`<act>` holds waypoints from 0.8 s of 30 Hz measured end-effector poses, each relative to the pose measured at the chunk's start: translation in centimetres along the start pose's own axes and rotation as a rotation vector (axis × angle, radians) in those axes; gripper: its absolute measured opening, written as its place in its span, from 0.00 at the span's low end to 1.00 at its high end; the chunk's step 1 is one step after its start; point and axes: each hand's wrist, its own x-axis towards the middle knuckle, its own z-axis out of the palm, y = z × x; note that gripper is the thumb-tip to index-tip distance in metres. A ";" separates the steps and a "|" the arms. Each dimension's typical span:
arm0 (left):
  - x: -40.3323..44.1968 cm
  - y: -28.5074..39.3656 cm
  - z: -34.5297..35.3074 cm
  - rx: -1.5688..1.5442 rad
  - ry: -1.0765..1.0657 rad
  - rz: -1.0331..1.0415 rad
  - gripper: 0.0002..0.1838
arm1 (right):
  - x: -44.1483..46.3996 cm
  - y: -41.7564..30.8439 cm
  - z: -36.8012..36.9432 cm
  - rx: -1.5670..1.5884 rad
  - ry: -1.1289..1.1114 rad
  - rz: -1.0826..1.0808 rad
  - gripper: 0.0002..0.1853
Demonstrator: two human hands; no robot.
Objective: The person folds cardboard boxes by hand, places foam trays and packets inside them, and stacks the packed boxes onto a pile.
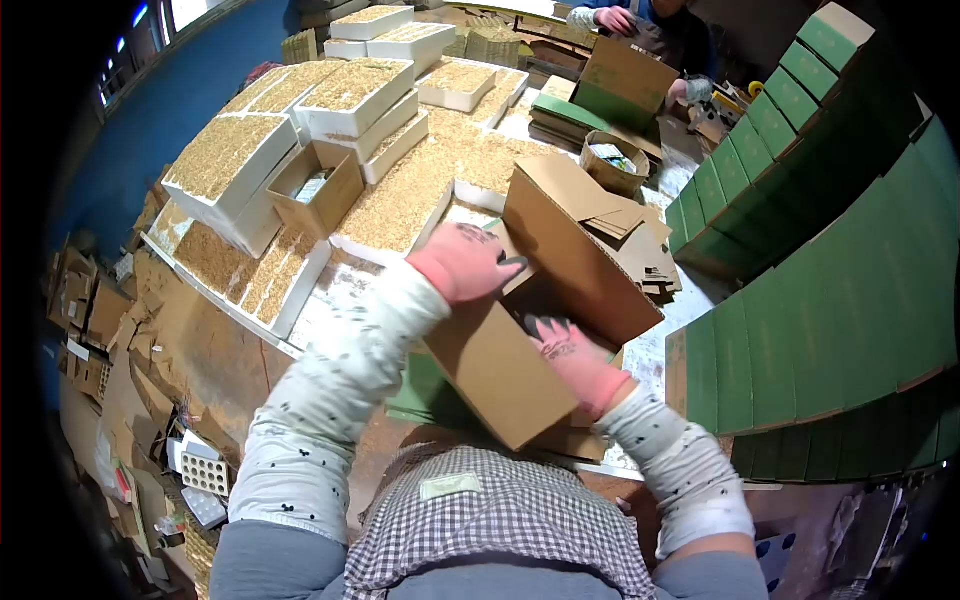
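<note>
A brown cardboard box stands open before me, its far panel (580,255) upright and its near flap (505,375) sloping toward my apron. My left hand (465,262), in a pink glove with dark fingertips, is closed at the box's left edge, thumb pointing right; its other fingers are partly hidden. Inside the opening, behind the near flap, is my right hand (575,362), also gloved in pink, with its dark-tipped fingers apart. The bottom of the box is in shadow. A green cardboard piece (420,390) lies under the box's left side.
White trays (225,170) of yellowish flakes are stacked at left, beside a small carton (315,190) holding packets. Cardboard pieces (635,240) and a round basket (615,165) lie beyond the box. Green boxes (820,310) form a wall at right. Another person's hand (615,20) shows at the far side.
</note>
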 end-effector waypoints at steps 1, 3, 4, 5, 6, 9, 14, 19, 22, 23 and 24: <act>1.6 0.2 3.1 0.059 0.125 0.000 0.22 | 0.7 1.5 -4.7 -0.061 0.187 -0.029 0.20; 1.2 0.9 2.6 -0.120 0.331 -0.104 0.17 | 0.1 6.2 -12.3 0.139 0.546 0.099 0.14; 0.7 0.8 3.0 -0.183 0.574 -0.106 0.17 | -0.2 8.0 -13.0 0.193 0.584 0.249 0.15; 0.3 0.7 3.3 -0.245 0.814 -0.104 0.18 | -0.3 9.5 -11.1 0.183 0.509 0.404 0.17; -0.3 0.7 2.1 -0.219 1.013 -0.139 0.23 | 0.0 10.1 -7.7 0.173 0.382 0.482 0.20; 0.2 -1.8 4.4 -0.006 0.761 -0.403 0.23 | 1.0 1.6 -1.9 0.267 0.316 0.375 0.31; -6.1 -4.1 2.0 -0.463 0.894 0.058 0.21 | -4.4 10.1 -1.7 0.931 0.116 0.494 0.26; -6.3 -5.3 10.1 -2.165 0.709 -0.038 0.22 | -6.2 5.5 -9.7 0.653 0.541 0.299 0.24; -4.5 -9.4 22.1 -0.559 0.511 -0.667 0.43 | -4.4 4.2 -5.5 0.381 -0.056 0.174 0.18; -3.8 -10.4 25.6 -0.447 0.391 -0.874 0.49 | -4.5 4.0 -4.2 0.410 -0.052 0.095 0.17; -4.7 -9.7 21.4 -0.955 0.096 -0.810 0.57 | -4.4 4.1 -4.8 0.397 -0.048 0.076 0.16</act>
